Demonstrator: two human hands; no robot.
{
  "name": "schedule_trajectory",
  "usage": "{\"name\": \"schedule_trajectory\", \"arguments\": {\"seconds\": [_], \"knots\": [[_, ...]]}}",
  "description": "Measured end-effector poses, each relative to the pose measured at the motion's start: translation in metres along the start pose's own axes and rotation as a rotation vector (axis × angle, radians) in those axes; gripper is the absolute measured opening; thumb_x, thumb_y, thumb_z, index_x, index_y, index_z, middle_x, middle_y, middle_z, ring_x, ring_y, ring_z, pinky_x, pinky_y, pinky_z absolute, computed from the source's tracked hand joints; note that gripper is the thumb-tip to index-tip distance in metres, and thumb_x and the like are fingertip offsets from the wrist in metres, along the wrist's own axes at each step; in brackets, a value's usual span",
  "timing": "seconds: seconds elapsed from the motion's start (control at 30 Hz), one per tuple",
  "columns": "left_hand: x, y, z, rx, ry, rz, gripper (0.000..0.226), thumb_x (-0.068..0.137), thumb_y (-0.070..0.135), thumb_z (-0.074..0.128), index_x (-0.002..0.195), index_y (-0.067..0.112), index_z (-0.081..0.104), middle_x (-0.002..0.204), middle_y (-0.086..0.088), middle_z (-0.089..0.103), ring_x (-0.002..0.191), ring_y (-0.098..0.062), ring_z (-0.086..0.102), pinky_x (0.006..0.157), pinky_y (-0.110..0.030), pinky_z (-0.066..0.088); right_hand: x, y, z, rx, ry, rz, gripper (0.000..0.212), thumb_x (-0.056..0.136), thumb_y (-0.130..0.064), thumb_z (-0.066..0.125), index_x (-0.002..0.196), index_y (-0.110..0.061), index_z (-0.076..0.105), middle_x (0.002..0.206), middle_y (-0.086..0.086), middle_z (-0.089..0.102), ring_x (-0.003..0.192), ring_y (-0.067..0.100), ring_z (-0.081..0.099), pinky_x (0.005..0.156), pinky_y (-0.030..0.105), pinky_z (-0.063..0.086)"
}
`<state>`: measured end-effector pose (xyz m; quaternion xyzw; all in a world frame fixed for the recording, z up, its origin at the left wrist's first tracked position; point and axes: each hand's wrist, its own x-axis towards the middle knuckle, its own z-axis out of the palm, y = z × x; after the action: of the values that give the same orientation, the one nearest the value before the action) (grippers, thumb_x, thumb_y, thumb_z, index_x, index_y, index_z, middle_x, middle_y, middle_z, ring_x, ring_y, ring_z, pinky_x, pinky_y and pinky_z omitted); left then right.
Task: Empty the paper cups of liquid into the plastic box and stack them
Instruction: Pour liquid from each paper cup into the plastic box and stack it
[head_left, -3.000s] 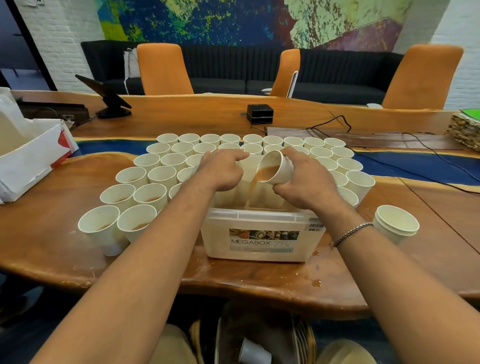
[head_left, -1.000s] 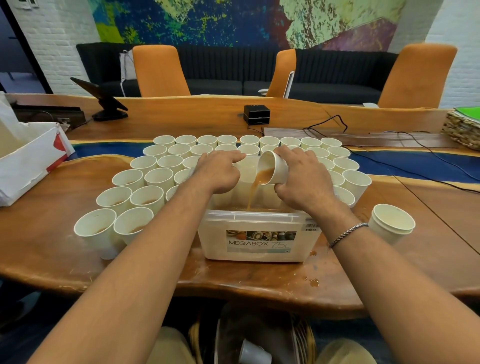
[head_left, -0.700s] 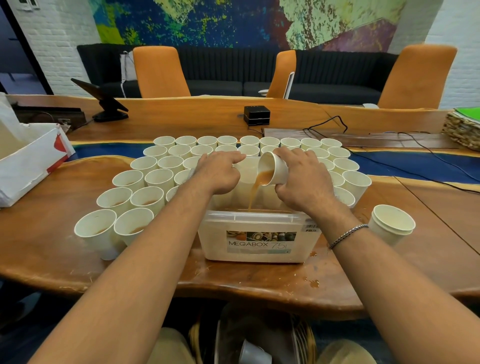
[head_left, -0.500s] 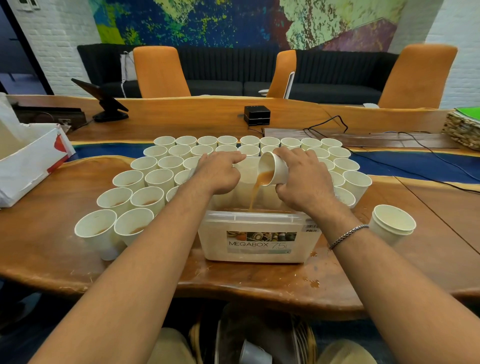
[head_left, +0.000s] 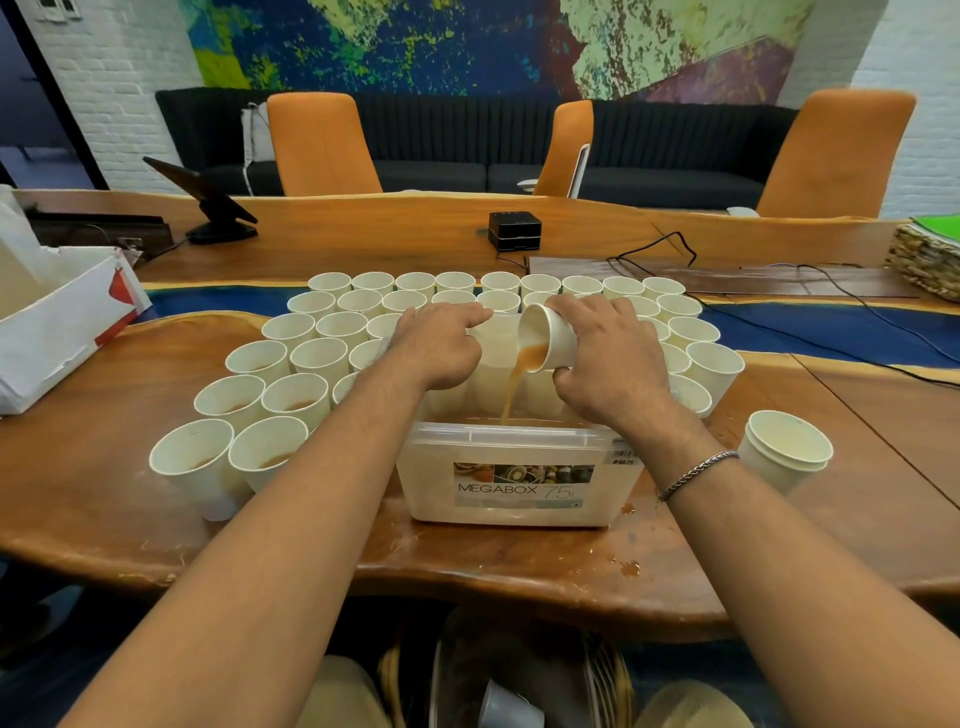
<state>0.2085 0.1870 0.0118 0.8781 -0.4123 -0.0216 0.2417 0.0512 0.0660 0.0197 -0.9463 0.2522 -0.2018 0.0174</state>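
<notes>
Right hand (head_left: 610, 361) fingers (head_left: 574, 307) wrap the tilted paper cup (head_left: 555, 339) above the plastic box (head_left: 519, 488). Left hand (head_left: 436, 347) fingers curl over the box's far rim.

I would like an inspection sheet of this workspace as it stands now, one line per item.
Surface: wooden table with a blue strip; brown drops near the front edge.
Job's things: plastic box with brown liquid inside; tilted cup pouring into it; many upright cups around it, some with liquid; stacked cups at the right.
Clutter: white carton, tablet stand, black cube, woven basket.
Hands: right hand grips the tilted cup; left hand curled at the box's far side, its hold hidden.
Cables: black cables run across the table's right half.
Surroundings: orange chairs, dark sofa.
</notes>
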Motion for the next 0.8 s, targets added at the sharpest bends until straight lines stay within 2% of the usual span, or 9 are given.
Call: {"name": "schedule_trajectory", "arguments": {"seconds": [0.8], "knots": [[-0.0022, 0.0024, -0.0003, -0.002, 0.008, -0.001, 0.063, 0.092, 0.001, 0.042, 0.148, 0.031, 0.049, 0.157, 0.007, 0.042, 0.149, -0.023, 0.030, 0.123, -0.049, 0.020, -0.0012, -0.0004, -0.0008, -0.014, 0.064, -0.027, 0.070, 0.081, -0.022, 0.068, 0.144, -0.034, 0.039, 0.143, -0.001, 0.045, 0.134, 0.025, 0.032, 0.106, 0.044, 0.033]]}}
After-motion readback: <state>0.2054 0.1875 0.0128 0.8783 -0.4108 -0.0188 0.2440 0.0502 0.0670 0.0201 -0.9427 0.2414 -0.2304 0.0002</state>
